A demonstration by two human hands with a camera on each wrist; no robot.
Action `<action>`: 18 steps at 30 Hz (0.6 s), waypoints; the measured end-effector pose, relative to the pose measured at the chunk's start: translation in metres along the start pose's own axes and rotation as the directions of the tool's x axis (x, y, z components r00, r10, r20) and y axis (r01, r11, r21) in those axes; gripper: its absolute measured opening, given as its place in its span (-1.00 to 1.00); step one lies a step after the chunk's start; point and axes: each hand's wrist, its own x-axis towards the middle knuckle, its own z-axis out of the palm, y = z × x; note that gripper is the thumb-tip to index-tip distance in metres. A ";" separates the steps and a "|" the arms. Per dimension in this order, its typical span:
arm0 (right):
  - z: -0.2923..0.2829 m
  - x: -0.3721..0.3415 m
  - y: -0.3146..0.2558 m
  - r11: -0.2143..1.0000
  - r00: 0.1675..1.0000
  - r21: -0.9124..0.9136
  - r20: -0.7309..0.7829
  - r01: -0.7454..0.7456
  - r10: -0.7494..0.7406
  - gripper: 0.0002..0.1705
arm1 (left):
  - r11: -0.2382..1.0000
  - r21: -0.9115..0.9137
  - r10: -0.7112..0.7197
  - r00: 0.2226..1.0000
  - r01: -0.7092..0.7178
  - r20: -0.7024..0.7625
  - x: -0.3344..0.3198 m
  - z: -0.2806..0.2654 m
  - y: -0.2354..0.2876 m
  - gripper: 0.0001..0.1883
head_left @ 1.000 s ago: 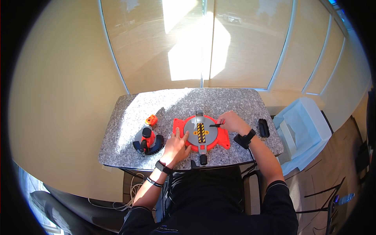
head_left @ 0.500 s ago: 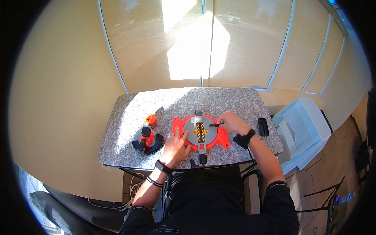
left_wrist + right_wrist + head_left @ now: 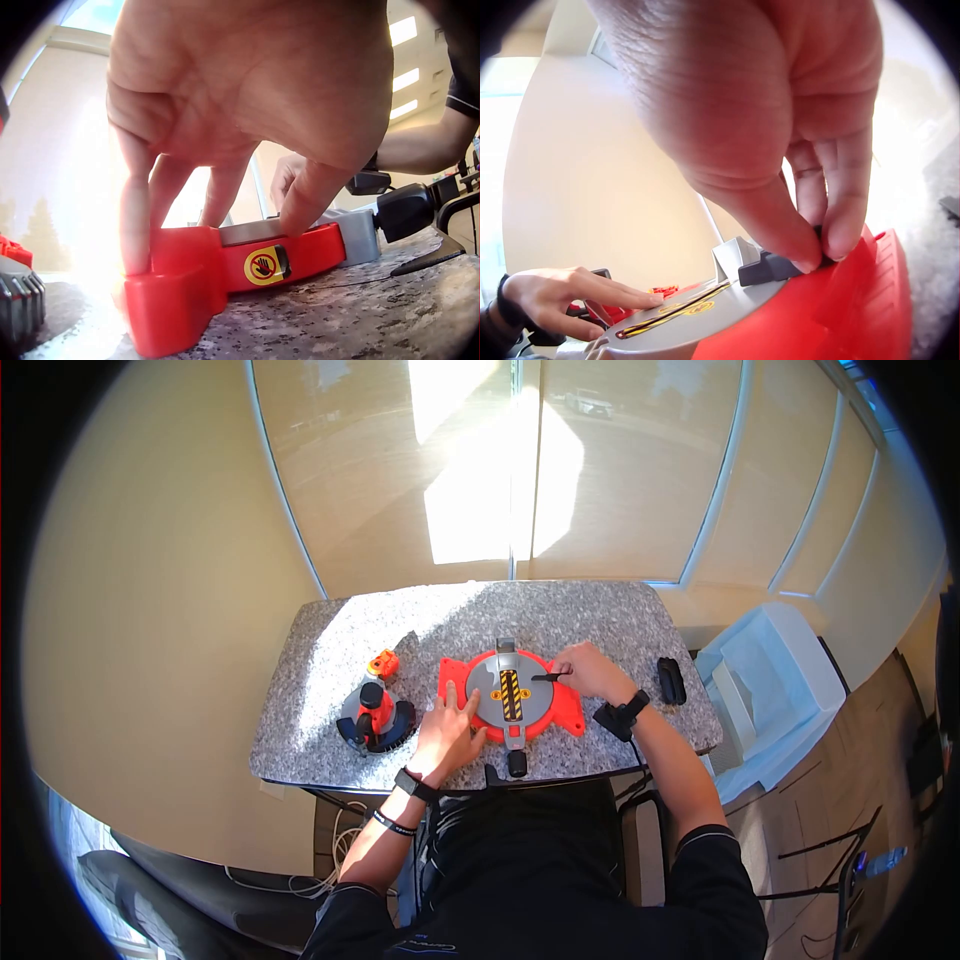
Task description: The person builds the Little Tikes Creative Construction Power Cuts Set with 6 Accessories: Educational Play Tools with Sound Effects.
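A toy miter saw base, with a red body (image 3: pixel 568 712) and a grey round turntable (image 3: pixel 538 705), lies flat near the table's front edge. Striped yellow-black strip (image 3: pixel 512 695) runs across its middle. My left hand (image 3: pixel 447 735) rests spread on the base's left side, fingertips on the red rim and turntable, thumb at the near edge. Between thumb and fingers my right hand (image 3: pixel 592 670) pinches a small black plastic piece (image 3: pixel 769 270), its free end over the turntable's right edge. What the fingers cover of it is hidden.
Left of the base stands the red, grey and black toy saw head (image 3: pixel 375 705), an orange part (image 3: pixel 384 663) at its top. A black holder-like object (image 3: pixel 671 682) lies at the granite-patterned table's (image 3: pixel 600 615) right. Beyond that edge stands a bin with a light blue liner (image 3: pixel 800 670).
Both hands keep their places on the base and the black piece. The head view has shifted only slightly.
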 end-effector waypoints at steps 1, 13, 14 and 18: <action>0.001 -0.001 0.002 1.000 1.000 -0.005 0.002 0.011 -0.011 -0.84 | 1.000 -0.013 0.000 1.000 0.000 -0.003 -0.001 0.000 0.000 -0.24; -0.008 0.001 0.004 0.998 0.993 -0.028 0.104 0.059 -0.055 -0.76 | 0.999 -0.037 0.008 1.000 -0.008 0.016 -0.001 -0.003 -0.002 -0.19; -0.012 0.002 0.004 0.998 0.993 -0.027 0.108 0.059 -0.056 -0.76 | 0.999 -0.038 0.005 1.000 -0.005 0.018 -0.001 -0.003 -0.001 -0.19; -0.030 0.011 0.017 0.999 0.998 0.032 0.059 0.010 -0.011 -0.74 | 0.997 -0.073 0.000 1.000 0.001 0.015 -0.001 -0.005 0.000 -0.21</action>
